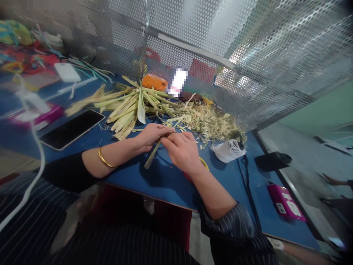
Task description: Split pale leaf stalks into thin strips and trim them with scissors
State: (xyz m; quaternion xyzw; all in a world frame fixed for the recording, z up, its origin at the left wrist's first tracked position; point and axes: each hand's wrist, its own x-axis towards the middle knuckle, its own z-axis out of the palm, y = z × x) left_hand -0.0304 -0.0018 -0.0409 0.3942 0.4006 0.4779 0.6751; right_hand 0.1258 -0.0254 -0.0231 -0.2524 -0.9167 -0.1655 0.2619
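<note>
My left hand (153, 136) and my right hand (182, 149) meet over the near part of the blue table, fingertips pinched together. Between them is a narrow pale-green strip of dried husk (151, 157), its lower end hanging toward me. My fingers hide its upper part. Just beyond my hands lies a fanned pile of long dried husks (127, 110), and to its right a heap of fine pale shreds (211, 119). A ring-shaped red and yellow thing (204, 163) is partly covered by my right wrist; its kind is unclear.
A dark-screened phone (73, 129) lies left, near a white cable (38, 154). At right are a white net-like bundle (228, 151), a black cylinder (273, 161) and a magenta packet (286, 202). A perforated metal partition (193, 48) borders the back. Another person's arm (300, 253) shows lower right.
</note>
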